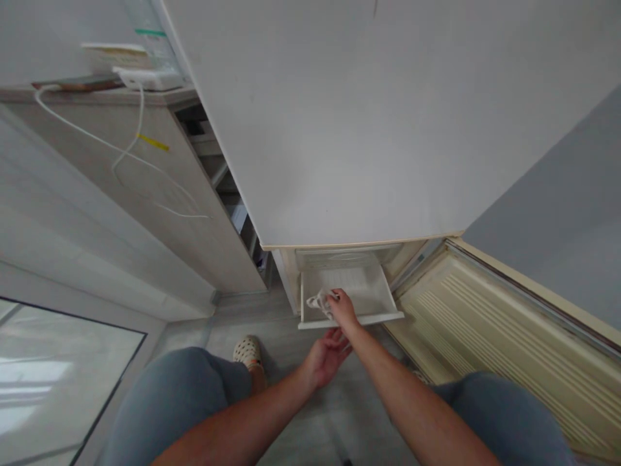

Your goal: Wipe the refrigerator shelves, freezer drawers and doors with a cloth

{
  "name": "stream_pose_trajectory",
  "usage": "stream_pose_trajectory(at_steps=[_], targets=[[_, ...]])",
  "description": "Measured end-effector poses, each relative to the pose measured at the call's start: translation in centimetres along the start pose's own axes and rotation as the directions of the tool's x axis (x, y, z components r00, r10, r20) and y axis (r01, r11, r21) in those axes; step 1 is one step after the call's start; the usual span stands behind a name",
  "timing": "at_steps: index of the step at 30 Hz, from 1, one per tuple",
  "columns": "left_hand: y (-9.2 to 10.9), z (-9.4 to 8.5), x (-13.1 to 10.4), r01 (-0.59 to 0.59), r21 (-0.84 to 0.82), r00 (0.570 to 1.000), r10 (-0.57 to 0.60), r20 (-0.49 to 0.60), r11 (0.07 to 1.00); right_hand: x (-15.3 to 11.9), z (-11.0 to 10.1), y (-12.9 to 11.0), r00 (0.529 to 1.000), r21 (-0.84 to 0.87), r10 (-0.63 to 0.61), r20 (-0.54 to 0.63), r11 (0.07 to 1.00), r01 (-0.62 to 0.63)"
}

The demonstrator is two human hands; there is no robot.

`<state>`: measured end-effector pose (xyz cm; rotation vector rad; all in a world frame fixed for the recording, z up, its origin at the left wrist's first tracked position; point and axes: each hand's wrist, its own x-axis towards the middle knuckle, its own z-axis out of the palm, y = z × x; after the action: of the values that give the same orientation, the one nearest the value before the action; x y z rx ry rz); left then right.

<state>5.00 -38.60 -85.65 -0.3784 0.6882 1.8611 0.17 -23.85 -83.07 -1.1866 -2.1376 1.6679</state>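
One pale cloth [321, 303], crumpled, gathered in the fingers of the right hand [342, 307], which are closed around it, above the left part of a white drawer [349, 285]. One white drawer, pulled out from the lower part of a white cabinet [363, 129], its front edge toward the person. One left hand [328, 358], palm up, fingers loosely spread and holding nothing, just in front of the drawer's front edge, near the right wrist. One cream door [495, 343] with ribbed inner face, standing open, right of the drawer.
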Motion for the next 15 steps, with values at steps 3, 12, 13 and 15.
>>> stream_pose_trajectory(at_steps=[3, 12, 13, 15], targets=[[-0.5, -0.4, -0.6, 0.020, -0.034, 1.000, -0.019, 0.006, 0.999, 1.8, -0.5, 0.9, 0.981, 0.295, 0.186, -0.061, 0.942, -0.160], [-3.0, -1.2, -2.6, 0.119, 0.018, 0.993, -0.120, 0.022, 0.993, 6.2, 2.1, 1.8, 0.902, 0.509, 0.383, 0.201, 0.746, -0.430], [-3.0, -1.2, -2.7, 0.123, 0.011, 0.992, -0.123, 0.027, 0.992, 6.6, 2.7, 1.9, 0.896, 0.516, 0.391, 0.209, 0.734, -0.441], [-2.7, -1.0, -2.7, 0.136, -0.003, 0.991, -0.136, 0.019, 0.991, 7.5, 4.0, 1.9, 0.904, 0.553, 0.385, 0.187, 0.719, -0.420]])
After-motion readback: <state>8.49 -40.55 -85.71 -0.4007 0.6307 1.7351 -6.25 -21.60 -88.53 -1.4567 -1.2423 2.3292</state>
